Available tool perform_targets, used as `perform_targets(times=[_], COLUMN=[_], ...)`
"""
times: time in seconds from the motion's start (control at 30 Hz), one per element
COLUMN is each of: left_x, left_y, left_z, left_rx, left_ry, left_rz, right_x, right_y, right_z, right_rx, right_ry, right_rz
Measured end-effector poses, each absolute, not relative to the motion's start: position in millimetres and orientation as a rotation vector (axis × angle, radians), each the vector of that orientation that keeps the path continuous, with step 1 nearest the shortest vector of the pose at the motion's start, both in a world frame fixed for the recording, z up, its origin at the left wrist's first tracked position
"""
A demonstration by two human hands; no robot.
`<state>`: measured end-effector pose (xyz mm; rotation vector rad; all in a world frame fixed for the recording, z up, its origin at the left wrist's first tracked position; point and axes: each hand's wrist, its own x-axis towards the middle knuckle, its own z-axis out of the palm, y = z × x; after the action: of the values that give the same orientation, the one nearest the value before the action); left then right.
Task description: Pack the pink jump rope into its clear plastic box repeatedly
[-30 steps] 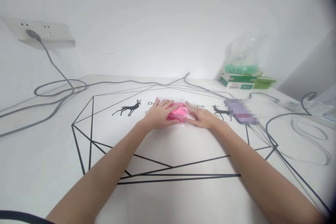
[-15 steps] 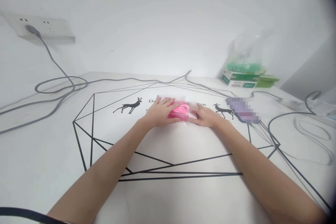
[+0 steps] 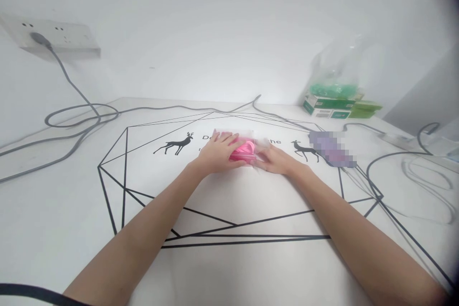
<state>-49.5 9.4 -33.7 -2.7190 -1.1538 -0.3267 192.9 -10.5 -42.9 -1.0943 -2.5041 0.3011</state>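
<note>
A pink item in a clear plastic wrapper (image 3: 245,151) lies on the white mat printed with black lines and deer (image 3: 229,196). My left hand (image 3: 220,153) rests over its left part, fingers spread across the wrapper. At the wrapper's right end is my right hand (image 3: 271,158), its thumb and fingers on the clear edge of the plastic. A looped pink shape shows between the two hands. My left hand hides the left part of the item.
Grey cables (image 3: 179,107) run along the back and left of the table. A blurred-out purple object (image 3: 332,148) lies to the right. Green and white boxes (image 3: 328,105) with a plastic bag (image 3: 335,74) on top stand at the back right, near more cables.
My right hand has moved slightly left, further onto the wrapper's right end. The left hand has stayed nearly in place, and the pink loop looks more covered.
</note>
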Motion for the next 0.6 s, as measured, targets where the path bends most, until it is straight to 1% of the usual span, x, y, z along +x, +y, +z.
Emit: perform_targets(times=[0.13,0.43,0.6], left_x=[-50,-52,-52], left_y=[10,7,8], left_z=[-34,-27,-27], left_rx=[-2.725,-2.778,-2.79], left_ry=[-1.163,-1.148,-1.162], left_rz=[-0.34,-0.307,-0.287], right_x=[193,211,214], right_y=[-9,2,4], right_z=[-42,-54,-53], right_rx=[-1.058,-1.184,-1.187], right_ry=[-2.518,-2.603,-2.585], right_rz=[0.352,0.272,0.334])
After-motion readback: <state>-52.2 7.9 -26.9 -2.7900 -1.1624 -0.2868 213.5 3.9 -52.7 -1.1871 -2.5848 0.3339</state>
